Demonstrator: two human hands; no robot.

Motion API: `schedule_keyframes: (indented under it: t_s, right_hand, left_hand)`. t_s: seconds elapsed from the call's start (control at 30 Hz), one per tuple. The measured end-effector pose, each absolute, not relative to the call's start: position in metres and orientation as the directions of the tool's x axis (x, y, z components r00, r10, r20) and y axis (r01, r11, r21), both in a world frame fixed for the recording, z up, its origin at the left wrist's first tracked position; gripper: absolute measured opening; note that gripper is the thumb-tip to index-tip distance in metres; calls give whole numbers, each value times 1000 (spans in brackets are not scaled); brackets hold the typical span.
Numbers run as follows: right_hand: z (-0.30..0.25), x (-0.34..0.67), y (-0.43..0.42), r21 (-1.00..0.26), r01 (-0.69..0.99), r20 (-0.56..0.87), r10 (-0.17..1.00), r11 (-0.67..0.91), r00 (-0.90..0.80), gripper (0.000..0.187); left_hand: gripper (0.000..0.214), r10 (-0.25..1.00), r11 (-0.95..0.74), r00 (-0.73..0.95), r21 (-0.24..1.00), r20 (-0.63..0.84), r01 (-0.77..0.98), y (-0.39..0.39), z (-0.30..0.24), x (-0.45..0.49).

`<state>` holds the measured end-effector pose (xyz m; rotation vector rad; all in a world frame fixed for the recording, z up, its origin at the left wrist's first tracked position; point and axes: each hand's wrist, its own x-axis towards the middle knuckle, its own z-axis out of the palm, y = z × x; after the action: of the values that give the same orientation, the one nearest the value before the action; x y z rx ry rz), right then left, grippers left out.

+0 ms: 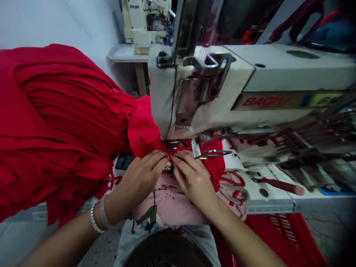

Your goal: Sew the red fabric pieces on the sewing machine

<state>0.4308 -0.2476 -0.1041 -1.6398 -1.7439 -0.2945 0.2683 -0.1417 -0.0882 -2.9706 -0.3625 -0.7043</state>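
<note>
My left hand [143,175] and my right hand [192,178] meet fingertip to fingertip under the needle area [172,145] of a white industrial sewing machine [250,89]. Both pinch the edge of a red fabric piece [143,131] and press it flat at the presser foot. The fingers of each hand are drawn together on the cloth. A beaded bracelet [94,221] and a band sit on my left wrist. A big pile of red fabric [55,126] lies to the left of the machine.
A red-handled screwdriver [280,185] lies on the machine bed at the right, with loose red cord [235,183] beside it. A red plastic crate [280,237] stands lower right. Another sewing machine [144,22] stands on a table at the back.
</note>
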Motion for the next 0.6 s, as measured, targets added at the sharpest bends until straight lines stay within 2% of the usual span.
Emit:
schedule_keyframes:
  t_s: [0.23, 0.3, 0.37, 0.4, 0.47, 0.5, 0.53, 0.57, 0.6]
  right_hand:
    - [-102, 427, -237, -102, 984, 624, 779, 145, -50, 27]
    - [-100, 428, -239, -6, 982, 626, 766, 189, -144, 28]
    - [-98, 434, -252, 20, 964, 616, 756, 265, -221, 29]
    - [-97, 440, -262, -14, 953, 612, 756, 304, -232, 31]
    - [-98, 454, -288, -153, 938, 648, 748, 310, -142, 35]
    - [-101, 462, -301, -240, 935, 684, 729, 262, -28, 35]
    - [-105, 470, -313, -344, 928, 720, 674, 141, 165, 28]
    - [-110, 477, -323, -494, 869, 666, 638, -11, 386, 19]
    - [-116, 483, -330, -647, 753, 541, 623, -122, 566, 14]
  left_hand:
    - [33, 222, -965, 871, -32, 439, 261, -139, -86, 277]
    - [30, 259, -961, 857, 29, 446, 276, -138, -86, 278]
    - [22, 378, -924, 767, 166, 519, 344, -134, -89, 273]
    - [18, 474, -879, 674, 262, 567, 398, -132, -91, 268]
    - [30, 714, -700, 444, 531, 542, 477, -128, -94, 254]
    - [41, 829, -557, 374, 682, 417, 474, -126, -95, 246]
    - [48, 904, -379, 367, 808, 220, 450, -125, -95, 238]
    - [52, 916, -185, 402, 884, -3, 428, -124, -94, 230]
    - [54, 869, -12, 453, 907, -200, 422, -124, -93, 222]
